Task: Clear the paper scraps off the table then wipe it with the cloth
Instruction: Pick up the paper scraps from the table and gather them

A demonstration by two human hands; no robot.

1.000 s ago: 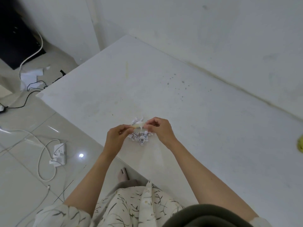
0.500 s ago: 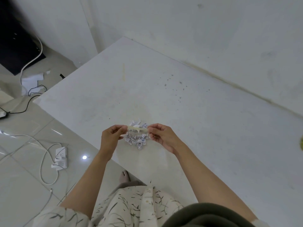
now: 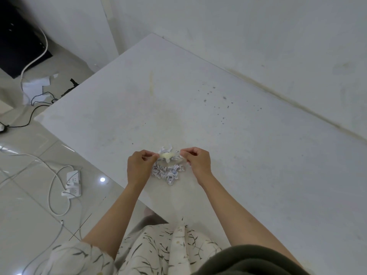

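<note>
A small heap of crumpled printed paper scraps (image 3: 167,171) lies on the white table (image 3: 248,155) close to its near edge. Just above the heap, my left hand (image 3: 139,165) and my right hand (image 3: 197,161) each pinch one end of a pale yellowish strip (image 3: 168,155), which is stretched between their fingertips. I cannot tell what the strip is made of. No cloth is in view.
Dark specks (image 3: 218,102) and a faint yellow streak (image 3: 151,84) mark the tabletop. A wall runs along the table's far side. On the tiled floor to the left lie a white power strip (image 3: 73,183), cables (image 3: 55,195) and paper (image 3: 33,87).
My hands have drawn apart, pulling the pale strip out longer between them. The camera has shifted slightly; the yellow object at the right edge has left the view.
</note>
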